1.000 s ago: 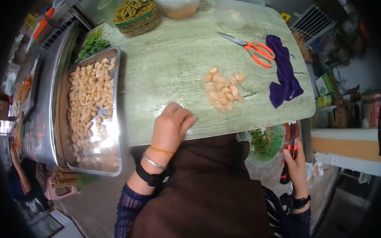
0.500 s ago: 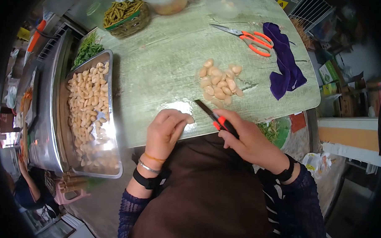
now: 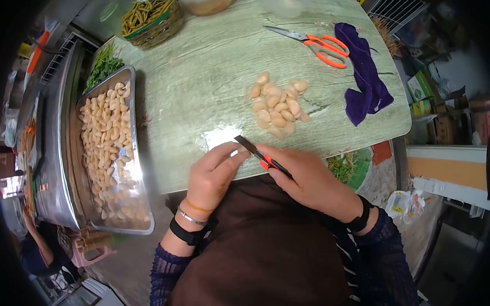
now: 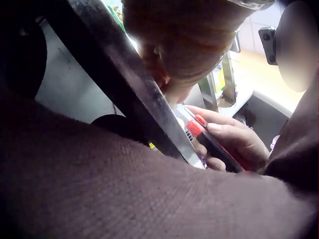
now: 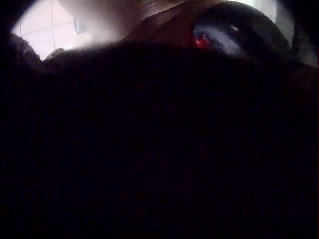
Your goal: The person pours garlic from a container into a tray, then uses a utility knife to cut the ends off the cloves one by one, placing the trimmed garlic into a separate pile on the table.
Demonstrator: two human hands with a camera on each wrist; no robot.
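My left hand point(image 3: 207, 176) pinches a small pale clove point(image 3: 235, 151), mostly hidden by the fingers, at the table's front edge. From the right, my right hand point(image 3: 303, 176) grips a utility knife point(image 3: 275, 166) with a red and black handle. Its dark blade point(image 3: 246, 144) overlaps the left fingertips in the head view. The red part of the handle point(image 4: 195, 128) shows in the left wrist view; the right wrist view is mostly dark. Just beyond the hands lies a loose pile of pale, peeled cloves point(image 3: 279, 106) that look like garlic.
A metal tray point(image 3: 139, 168) of similar cloves stands at the left, with green herbs point(image 3: 103, 70) behind it. Orange-handled scissors point(image 3: 313, 43) and a purple cloth point(image 3: 366, 84) lie at the back right. A basket of green beans point(image 3: 152, 28) stands at the back left.
My right hand has brought the knife up from beside the table's right end to the left fingertips. A clove has come into view in my left hand. The head view has shifted slightly.
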